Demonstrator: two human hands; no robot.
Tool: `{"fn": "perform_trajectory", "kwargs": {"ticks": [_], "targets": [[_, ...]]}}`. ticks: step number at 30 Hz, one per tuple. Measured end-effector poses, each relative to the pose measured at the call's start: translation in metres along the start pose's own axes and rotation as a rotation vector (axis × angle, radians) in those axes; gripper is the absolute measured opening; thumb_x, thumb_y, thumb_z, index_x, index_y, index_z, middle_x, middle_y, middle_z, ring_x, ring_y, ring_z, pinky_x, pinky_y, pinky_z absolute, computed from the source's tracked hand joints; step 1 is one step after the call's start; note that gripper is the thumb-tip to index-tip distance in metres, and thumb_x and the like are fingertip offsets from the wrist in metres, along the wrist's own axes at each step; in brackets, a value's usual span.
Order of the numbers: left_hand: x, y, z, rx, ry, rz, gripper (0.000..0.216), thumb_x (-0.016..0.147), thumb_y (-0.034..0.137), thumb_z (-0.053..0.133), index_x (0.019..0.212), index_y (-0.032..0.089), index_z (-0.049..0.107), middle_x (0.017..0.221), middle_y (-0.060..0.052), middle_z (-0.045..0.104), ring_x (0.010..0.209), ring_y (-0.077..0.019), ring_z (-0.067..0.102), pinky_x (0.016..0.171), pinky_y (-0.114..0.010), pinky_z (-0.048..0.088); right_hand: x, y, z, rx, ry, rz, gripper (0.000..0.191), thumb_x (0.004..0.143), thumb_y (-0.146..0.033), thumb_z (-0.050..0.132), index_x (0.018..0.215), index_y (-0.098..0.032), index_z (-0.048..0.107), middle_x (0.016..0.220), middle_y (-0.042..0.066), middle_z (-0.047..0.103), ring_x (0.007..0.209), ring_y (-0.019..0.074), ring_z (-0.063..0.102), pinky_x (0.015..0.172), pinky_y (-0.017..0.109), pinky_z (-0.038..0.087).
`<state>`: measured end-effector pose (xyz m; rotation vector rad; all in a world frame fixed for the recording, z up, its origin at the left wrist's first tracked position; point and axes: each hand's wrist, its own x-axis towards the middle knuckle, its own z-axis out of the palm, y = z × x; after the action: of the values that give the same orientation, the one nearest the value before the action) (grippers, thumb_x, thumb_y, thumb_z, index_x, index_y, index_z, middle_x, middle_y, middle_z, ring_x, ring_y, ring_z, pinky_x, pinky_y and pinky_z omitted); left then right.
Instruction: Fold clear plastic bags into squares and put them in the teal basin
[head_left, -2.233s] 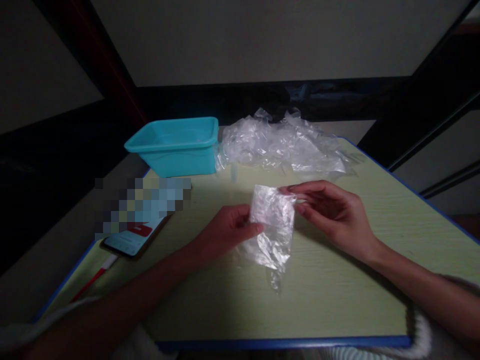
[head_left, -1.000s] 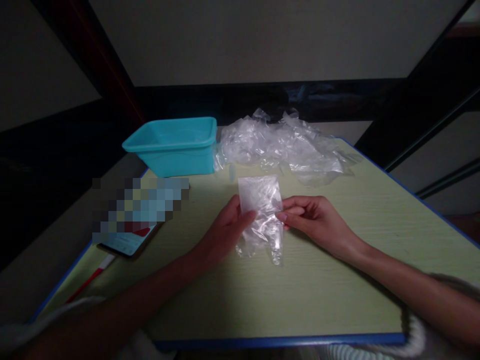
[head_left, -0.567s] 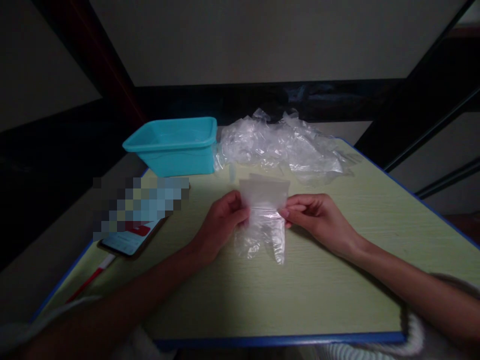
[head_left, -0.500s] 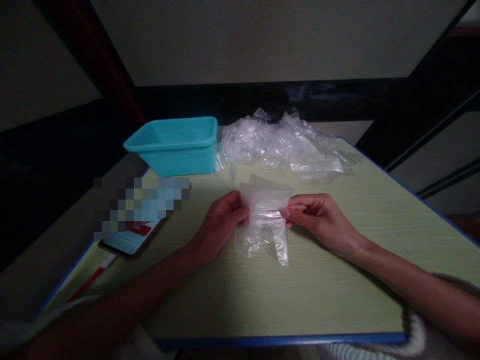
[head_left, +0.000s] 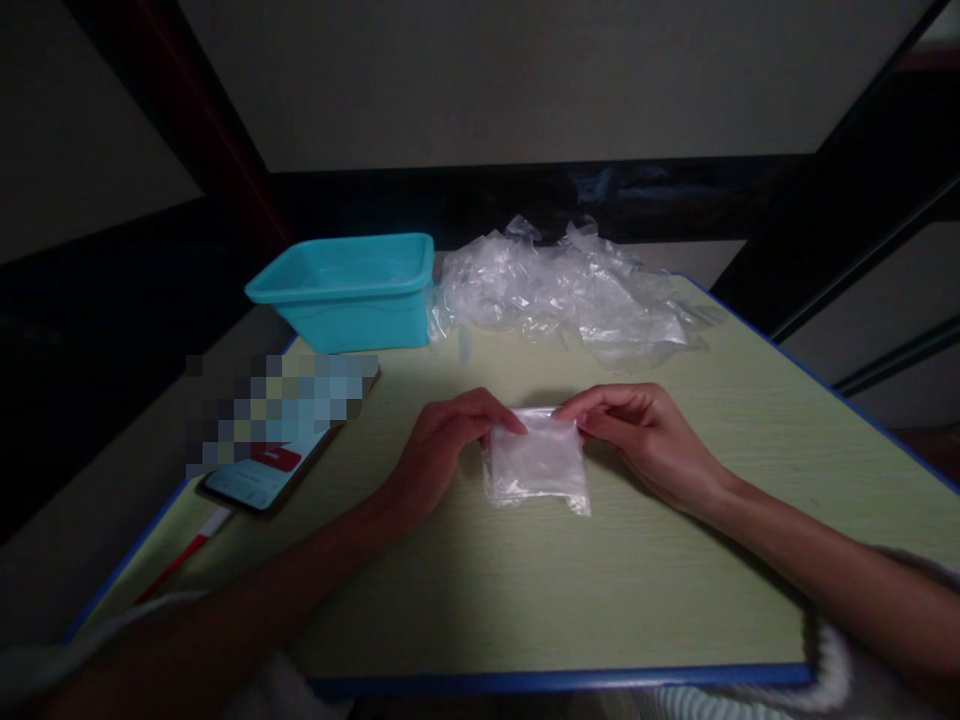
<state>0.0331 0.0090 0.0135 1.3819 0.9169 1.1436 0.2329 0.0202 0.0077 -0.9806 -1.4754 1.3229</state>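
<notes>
A clear plastic glove (head_left: 536, 462), folded over into a small rectangle, lies on the pale green table (head_left: 675, 590) between my hands. My left hand (head_left: 442, 452) pinches its upper left corner with closed fingers. My right hand (head_left: 646, 440) pinches the upper right corner the same way. Both hands rest low on the table top.
A heap of crumpled clear plastic gloves (head_left: 562, 290) lies at the back of the table. A turquoise plastic tub (head_left: 346, 290) stands at the back left. A phone (head_left: 262, 475) with a red and white cable (head_left: 184, 562) lies near the left edge.
The glove's upper flap, held upright before, has been folded down over the rest. My hands have dropped to the table with it; the glove is now a flat, shorter rectangle.
</notes>
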Motion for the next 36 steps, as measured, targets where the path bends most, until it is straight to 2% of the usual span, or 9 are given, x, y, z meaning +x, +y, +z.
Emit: {"fn": "perform_trajectory", "kwargs": {"ticks": [4, 8, 15, 21, 26, 32, 36], "targets": [[0.0002, 0.0021, 0.0012, 0.080, 0.022, 0.023, 0.019, 0.071, 0.024, 0.054, 0.062, 0.016, 0.067, 0.065, -0.001, 0.061, 0.063, -0.0126, 0.052, 0.058, -0.023, 0.038, -0.0012, -0.0050, 0.0015, -0.072, -0.009, -0.029, 0.010, 0.071, -0.024, 0.065, 0.073, -0.018, 0.072, 0.058, 0.000, 0.064, 0.055, 0.0111, 0.054, 0.053, 0.024, 0.042], [0.0006, 0.0024, 0.0025, 0.119, 0.031, 0.005, 0.004, 0.064, 0.017, 0.063, 0.062, 0.014, 0.066, 0.061, 0.003, 0.058, 0.056, -0.0091, 0.048, 0.051, -0.019, 0.034, -0.0025, -0.0071, 0.0024, -0.112, -0.031, -0.055, 0.010, 0.071, -0.027, 0.068, 0.075, -0.018, 0.071, 0.064, 0.001, 0.065, 0.059, 0.0119, 0.056, 0.056, 0.024, 0.045], [0.0015, -0.0002, 0.0007, 0.174, 0.039, 0.040, 0.005, 0.064, 0.014, 0.062, 0.066, 0.014, 0.066, 0.061, 0.004, 0.054, 0.053, -0.0072, 0.044, 0.049, -0.018, 0.032, -0.0034, -0.0085, 0.0031, -0.135, -0.103, -0.050, 0.014, 0.074, -0.030, 0.067, 0.082, -0.018, 0.069, 0.068, 0.000, 0.065, 0.060, 0.0113, 0.055, 0.054, 0.023, 0.043], [0.0003, 0.0024, 0.0021, 0.155, 0.040, 0.026, 0.004, 0.064, 0.014, 0.062, 0.065, 0.014, 0.066, 0.061, 0.004, 0.056, 0.056, -0.0083, 0.048, 0.051, -0.018, 0.035, -0.0053, -0.0043, 0.0048, -0.121, -0.226, 0.042, 0.022, 0.075, -0.033, 0.065, 0.088, -0.016, 0.068, 0.058, -0.003, 0.055, 0.051, 0.0085, 0.045, 0.046, 0.021, 0.032], [0.0004, 0.0031, 0.0033, 0.115, 0.046, -0.034, 0.004, 0.063, 0.015, 0.063, 0.067, 0.014, 0.064, 0.060, 0.004, 0.057, 0.055, -0.0088, 0.049, 0.050, -0.018, 0.036, -0.0053, -0.0006, 0.0048, -0.135, -0.223, 0.054, 0.022, 0.074, -0.033, 0.065, 0.089, -0.016, 0.067, 0.055, -0.005, 0.049, 0.048, 0.0082, 0.040, 0.044, 0.022, 0.029], [-0.0005, 0.0005, 0.0020, 0.081, -0.003, -0.057, 0.008, 0.064, 0.015, 0.064, 0.072, 0.013, 0.063, 0.062, 0.003, 0.059, 0.057, -0.0084, 0.052, 0.053, -0.017, 0.038, -0.0055, -0.0003, 0.0056, -0.169, -0.214, 0.006, 0.015, 0.075, -0.026, 0.062, 0.085, -0.016, 0.067, 0.066, 0.000, 0.060, 0.056, 0.0104, 0.050, 0.050, 0.023, 0.038], [-0.0004, -0.0021, 0.0012, 0.075, -0.032, -0.067, 0.012, 0.064, 0.016, 0.065, 0.075, 0.014, 0.063, 0.065, 0.002, 0.060, 0.060, -0.0096, 0.053, 0.055, -0.019, 0.039, -0.0062, 0.0008, 0.0051, -0.200, -0.206, -0.014, 0.015, 0.076, -0.026, 0.061, 0.085, -0.016, 0.067, 0.067, 0.001, 0.061, 0.056, 0.0109, 0.052, 0.051, 0.024, 0.040]]}}
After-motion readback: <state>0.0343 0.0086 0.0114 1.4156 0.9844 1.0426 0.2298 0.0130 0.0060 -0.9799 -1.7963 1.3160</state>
